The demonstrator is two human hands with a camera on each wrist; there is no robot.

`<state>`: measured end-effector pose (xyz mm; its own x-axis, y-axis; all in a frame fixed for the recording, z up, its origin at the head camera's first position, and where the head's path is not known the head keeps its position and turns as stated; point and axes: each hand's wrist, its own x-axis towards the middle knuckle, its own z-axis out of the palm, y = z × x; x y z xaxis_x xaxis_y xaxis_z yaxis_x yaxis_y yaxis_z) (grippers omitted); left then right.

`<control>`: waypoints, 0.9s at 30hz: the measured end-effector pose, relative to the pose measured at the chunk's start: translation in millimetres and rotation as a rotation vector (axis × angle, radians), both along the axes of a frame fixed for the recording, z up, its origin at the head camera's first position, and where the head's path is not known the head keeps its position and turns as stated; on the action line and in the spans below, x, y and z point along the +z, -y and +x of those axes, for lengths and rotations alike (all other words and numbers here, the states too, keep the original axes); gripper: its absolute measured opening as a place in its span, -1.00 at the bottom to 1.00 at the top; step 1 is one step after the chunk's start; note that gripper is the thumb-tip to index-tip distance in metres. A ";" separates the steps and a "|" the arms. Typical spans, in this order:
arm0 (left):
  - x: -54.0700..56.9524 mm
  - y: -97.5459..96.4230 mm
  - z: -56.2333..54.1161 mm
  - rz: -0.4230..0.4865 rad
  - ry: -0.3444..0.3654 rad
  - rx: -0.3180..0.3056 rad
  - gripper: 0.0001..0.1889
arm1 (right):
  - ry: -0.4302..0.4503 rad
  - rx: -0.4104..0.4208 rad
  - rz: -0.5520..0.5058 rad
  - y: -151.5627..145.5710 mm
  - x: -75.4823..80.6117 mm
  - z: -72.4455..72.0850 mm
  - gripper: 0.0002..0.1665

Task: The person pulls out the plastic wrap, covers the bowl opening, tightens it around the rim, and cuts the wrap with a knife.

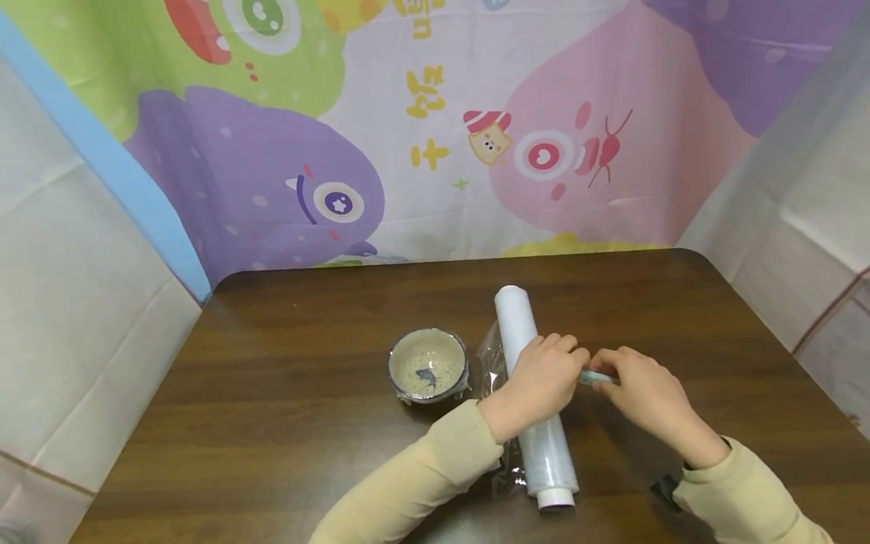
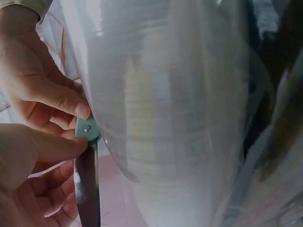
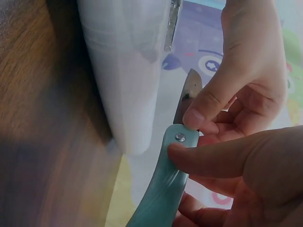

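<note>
A folding knife with a teal handle (image 3: 163,182) and a metal blade (image 2: 87,184) is held between both hands, its blade swung out from the handle. My left hand (image 1: 553,374) pinches the blade close to the pivot, thumb on its flat side. The handle is gripped by my right hand (image 1: 642,385), whose thumb lies just below the rivet. A large roll of cling film (image 1: 516,321) lies lengthwise on the table, with my left wrist crossing above it. In the head view the fingers hide most of the knife.
To the left of the roll stands a speckled bowl (image 1: 405,363) with a fish motif and clear film clinging around its outside. Loose film (image 1: 492,351) spreads from the roll's left side. The dark wooden table (image 1: 272,423) meets a cartoon-printed cloth (image 1: 435,204) at the back.
</note>
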<state>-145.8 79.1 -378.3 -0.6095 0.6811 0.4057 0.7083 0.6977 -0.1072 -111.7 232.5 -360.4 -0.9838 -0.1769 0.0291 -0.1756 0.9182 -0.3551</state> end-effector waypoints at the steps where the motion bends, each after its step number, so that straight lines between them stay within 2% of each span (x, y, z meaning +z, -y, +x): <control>1: -0.2 0.3 0.0 0.002 0.000 0.005 -0.91 | -0.011 0.000 0.008 1.1 0.2 0.0 -0.84; 11: 0.9 7.2 -1.9 0.054 0.008 0.036 -0.96 | -0.099 -0.019 0.053 8.0 2.0 1.5 -0.84; 20: 0.3 5.8 0.4 0.058 -0.009 0.037 -0.97 | -0.207 0.030 0.040 15.7 -4.4 4.7 -0.81; 27: -0.8 5.1 0.3 0.065 -0.044 0.038 -0.92 | -0.359 0.036 0.111 18.7 -5.8 5.9 -0.84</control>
